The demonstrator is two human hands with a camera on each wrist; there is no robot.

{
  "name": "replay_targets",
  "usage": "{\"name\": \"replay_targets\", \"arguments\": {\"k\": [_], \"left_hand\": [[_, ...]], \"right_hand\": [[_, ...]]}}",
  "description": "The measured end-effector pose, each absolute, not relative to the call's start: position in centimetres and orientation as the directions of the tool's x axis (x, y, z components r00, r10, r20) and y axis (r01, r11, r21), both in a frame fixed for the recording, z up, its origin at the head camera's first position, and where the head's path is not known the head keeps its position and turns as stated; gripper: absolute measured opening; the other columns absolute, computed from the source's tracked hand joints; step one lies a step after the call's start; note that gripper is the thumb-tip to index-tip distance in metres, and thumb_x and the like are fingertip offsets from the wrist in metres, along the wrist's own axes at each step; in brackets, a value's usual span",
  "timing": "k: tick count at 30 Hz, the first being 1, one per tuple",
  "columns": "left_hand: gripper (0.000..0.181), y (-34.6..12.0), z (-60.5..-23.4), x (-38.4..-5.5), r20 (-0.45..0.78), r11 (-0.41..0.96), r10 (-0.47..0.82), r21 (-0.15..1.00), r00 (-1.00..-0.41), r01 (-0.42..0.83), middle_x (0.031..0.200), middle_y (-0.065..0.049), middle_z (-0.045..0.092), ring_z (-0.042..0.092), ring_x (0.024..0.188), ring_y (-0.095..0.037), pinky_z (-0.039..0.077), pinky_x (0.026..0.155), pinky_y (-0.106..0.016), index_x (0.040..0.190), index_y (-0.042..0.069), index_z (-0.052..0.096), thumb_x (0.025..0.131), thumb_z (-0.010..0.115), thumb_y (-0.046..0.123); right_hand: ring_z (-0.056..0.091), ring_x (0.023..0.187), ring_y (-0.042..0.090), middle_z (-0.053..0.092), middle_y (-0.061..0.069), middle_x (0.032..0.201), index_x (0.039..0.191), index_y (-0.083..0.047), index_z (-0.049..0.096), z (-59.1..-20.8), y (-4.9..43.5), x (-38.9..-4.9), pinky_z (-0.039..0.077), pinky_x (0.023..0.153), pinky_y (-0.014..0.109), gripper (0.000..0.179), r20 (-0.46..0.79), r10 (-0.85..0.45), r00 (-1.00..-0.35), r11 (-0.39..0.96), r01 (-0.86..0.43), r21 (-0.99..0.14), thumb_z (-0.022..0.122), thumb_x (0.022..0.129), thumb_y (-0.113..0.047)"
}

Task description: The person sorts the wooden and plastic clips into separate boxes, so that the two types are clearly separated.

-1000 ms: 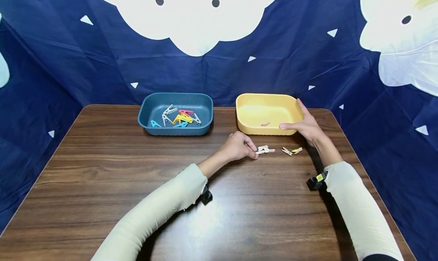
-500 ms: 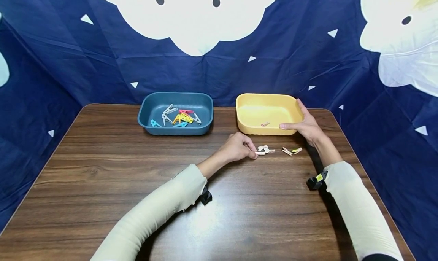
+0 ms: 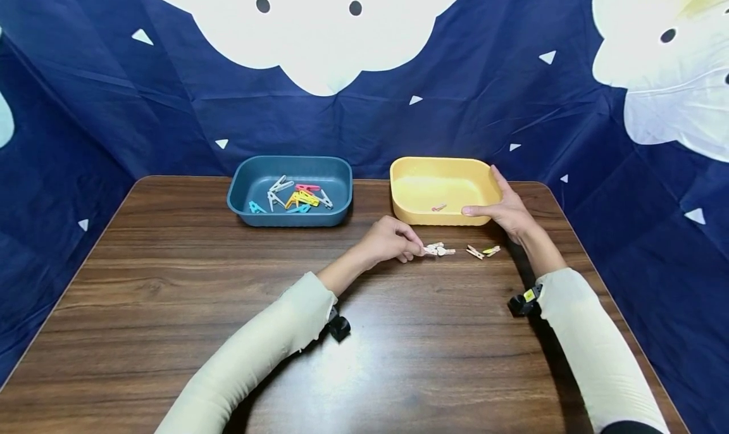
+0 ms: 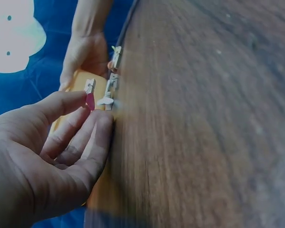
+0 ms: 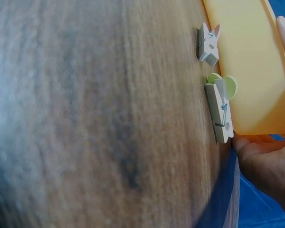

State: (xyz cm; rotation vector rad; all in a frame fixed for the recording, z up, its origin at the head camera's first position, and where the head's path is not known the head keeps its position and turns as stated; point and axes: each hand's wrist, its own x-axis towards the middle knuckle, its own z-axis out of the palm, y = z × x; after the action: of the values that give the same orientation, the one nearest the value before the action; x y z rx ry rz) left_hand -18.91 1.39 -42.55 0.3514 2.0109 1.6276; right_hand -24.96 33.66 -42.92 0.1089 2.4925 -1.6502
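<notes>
My left hand (image 3: 393, 239) pinches a small wooden clothespin (image 4: 90, 86) with a dark pink end between thumb and index finger, just left of a few pale wooden clothespins (image 3: 447, 252) on the table. In the left wrist view the pinched clothespin points away from the fingertips. My right hand (image 3: 512, 212) holds the right front corner of the yellow bin (image 3: 433, 219), its thumb at the front rim and a finger along the right side. One small pink clothespin (image 3: 438, 207) lies in that bin. Two wooden clothespins, one with a yellow-green end (image 5: 220, 111), lie before it.
A dark blue bin (image 3: 290, 220) with several plastic clothespins in white, yellow, pink and light blue stands left of the yellow bin. Both bins sit near the back edge of the brown wooden table (image 3: 410, 358). Behind it hangs a blue curtain (image 3: 364, 124).
My left hand has drawn slightly up and left from the pale cluster, with a clothespin pinched in its fingers. The right hand stays on the yellow bin. The head view has shifted slightly.
</notes>
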Motion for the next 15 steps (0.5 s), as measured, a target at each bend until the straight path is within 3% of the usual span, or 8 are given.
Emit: {"name": "replay_targets", "arguments": {"k": [9,15], "left_hand": [[0.015,1.8,-42.0,-18.9,-0.209,0.109,0.534,0.978,-0.819,-0.178,0.104,-0.026,0.085,0.077,0.076,-0.014,0.072,0.080,-0.035,0.111,-0.014,0.081,0.098,0.077,-0.007],[0.017,2.2,-41.3,-19.1,-0.181,0.034,0.524,0.981,-0.832,-0.192,0.100,-0.020,0.085,0.079,0.079,-0.017,0.072,0.079,-0.034,0.114,-0.015,0.081,0.099,0.076,-0.009]], "right_hand": [[0.015,0.177,0.029,-0.001,0.004,0.193,0.183,-0.035,-0.008,-42.9,33.7,-25.0,0.015,0.146,0.045,0.141,-0.166,-0.022,-0.986,0.386,0.144,-0.911,0.096,0.090,-0.011],[0.017,0.177,0.030,-0.001,0.005,0.193,0.183,-0.035,-0.008,-42.9,33.6,-24.9,0.016,0.146,0.046,0.141,-0.163,-0.021,-0.986,0.393,0.141,-0.909,0.096,0.090,-0.013]]}}
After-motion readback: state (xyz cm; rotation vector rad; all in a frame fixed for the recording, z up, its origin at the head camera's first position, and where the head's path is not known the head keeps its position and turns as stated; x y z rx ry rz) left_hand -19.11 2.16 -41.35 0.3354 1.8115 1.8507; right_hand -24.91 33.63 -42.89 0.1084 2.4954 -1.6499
